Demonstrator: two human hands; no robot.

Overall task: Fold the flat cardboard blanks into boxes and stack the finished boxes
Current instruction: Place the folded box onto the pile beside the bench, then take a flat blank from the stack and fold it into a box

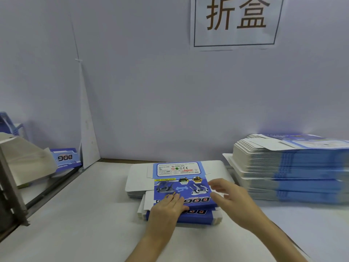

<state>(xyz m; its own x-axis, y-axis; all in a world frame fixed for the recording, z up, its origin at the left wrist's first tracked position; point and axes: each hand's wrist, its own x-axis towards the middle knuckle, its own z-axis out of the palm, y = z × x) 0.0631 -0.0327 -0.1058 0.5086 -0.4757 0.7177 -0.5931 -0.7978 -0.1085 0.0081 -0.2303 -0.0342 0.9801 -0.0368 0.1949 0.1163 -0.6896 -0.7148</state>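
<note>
A small pile of flat blue and white cardboard blanks lies on the white table in front of me, printed side up with robot dog pictures. My left hand lies flat with straight fingers on the near left part of the top blank. My right hand hovers over the blank's right edge, fingers spread and slightly blurred, holding nothing. A tall stack of flat blanks stands at the right. A folded blue box sits far left by the wall.
A white wall with a framed paper sign closes off the back. At the left edge stands a grey metal frame holding pale cardboard. Bare white table spreads to the near left.
</note>
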